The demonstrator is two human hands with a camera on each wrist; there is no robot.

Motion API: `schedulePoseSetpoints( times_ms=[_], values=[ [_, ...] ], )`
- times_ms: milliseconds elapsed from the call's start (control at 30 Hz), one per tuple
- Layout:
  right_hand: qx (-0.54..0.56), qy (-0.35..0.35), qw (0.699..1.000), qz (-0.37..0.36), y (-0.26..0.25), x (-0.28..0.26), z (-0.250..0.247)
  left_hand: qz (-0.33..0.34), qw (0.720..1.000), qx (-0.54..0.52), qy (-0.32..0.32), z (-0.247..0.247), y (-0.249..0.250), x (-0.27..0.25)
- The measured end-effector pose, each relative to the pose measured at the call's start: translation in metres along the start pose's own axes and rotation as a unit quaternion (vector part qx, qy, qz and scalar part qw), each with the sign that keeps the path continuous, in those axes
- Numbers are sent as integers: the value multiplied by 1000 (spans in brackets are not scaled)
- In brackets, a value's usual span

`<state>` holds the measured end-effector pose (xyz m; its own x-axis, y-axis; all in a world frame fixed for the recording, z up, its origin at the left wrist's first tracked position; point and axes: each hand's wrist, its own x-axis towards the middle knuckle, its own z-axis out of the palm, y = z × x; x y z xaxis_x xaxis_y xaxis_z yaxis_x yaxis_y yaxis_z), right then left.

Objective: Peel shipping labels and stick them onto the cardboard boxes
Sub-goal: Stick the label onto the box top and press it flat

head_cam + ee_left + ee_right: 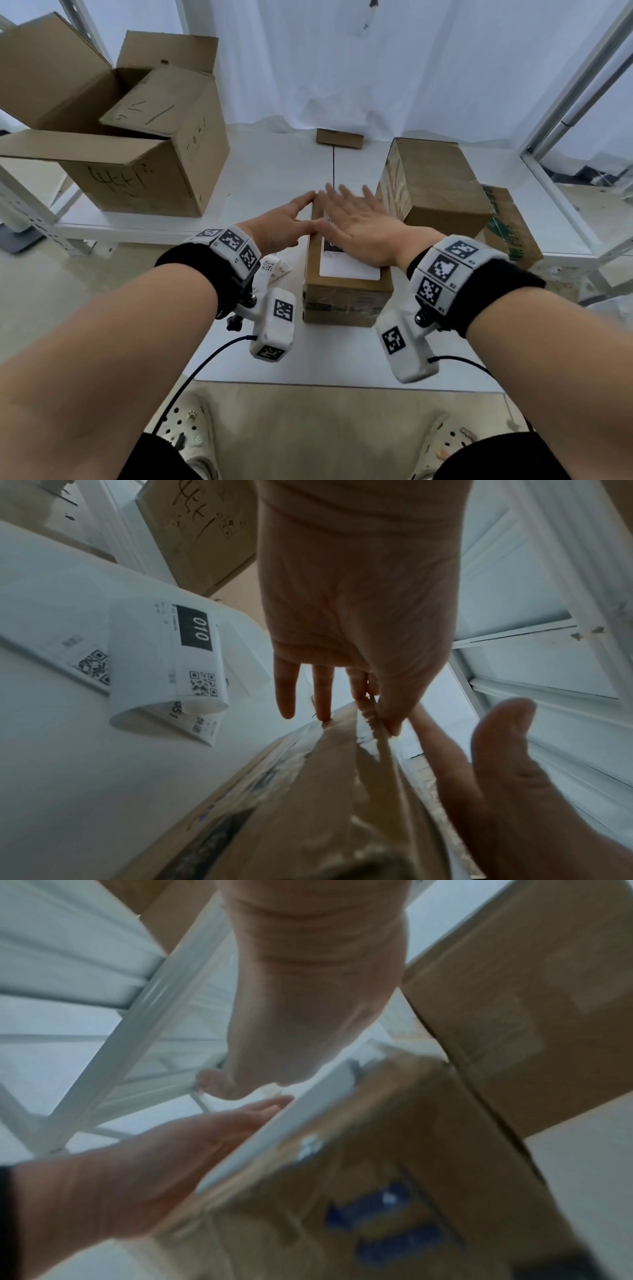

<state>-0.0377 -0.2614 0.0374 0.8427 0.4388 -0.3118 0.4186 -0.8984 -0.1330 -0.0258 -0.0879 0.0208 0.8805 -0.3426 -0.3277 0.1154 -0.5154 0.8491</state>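
A narrow taped cardboard box (346, 298) stands on the white table, with a white shipping label (349, 269) on its top face. My right hand (356, 219) lies flat and open on the label; its fingers are blurred. My left hand (291, 217) touches the box's upper left edge with straight fingers. The left wrist view shows those fingers (322, 696) at the box (325, 791) rim, and a curled strip of printed labels (178, 669) on the table to the left. The right wrist view is blurred, showing the label's edge (284, 1137) on the box (394, 1137).
A large open carton (137, 154) sits at the back left. A taped brown box (435, 181) and a green-printed carton (510, 229) stand right of the narrow box. A small flat box (339, 137) lies at the back. A metal frame (568, 102) borders the right.
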Motion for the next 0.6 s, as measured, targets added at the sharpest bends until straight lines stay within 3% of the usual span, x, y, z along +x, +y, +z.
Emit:
schedulePoseSetpoints(
  times_ms=[67, 233, 433, 600],
  values=[
    [8, -16, 1000, -4, -3, 0, 2, 0, 1000, -7, 2, 1, 0, 0],
    [22, 10, 997, 73, 7, 10, 0, -2, 1000, 28, 6, 1, 1, 4],
    [-3, -9, 1000, -5, -6, 2, 0, 13, 997, 67, 26, -1, 1, 5],
    [35, -4, 998, 57, 5, 5, 1, 5, 998, 52, 24, -1, 0, 6]
  ],
)
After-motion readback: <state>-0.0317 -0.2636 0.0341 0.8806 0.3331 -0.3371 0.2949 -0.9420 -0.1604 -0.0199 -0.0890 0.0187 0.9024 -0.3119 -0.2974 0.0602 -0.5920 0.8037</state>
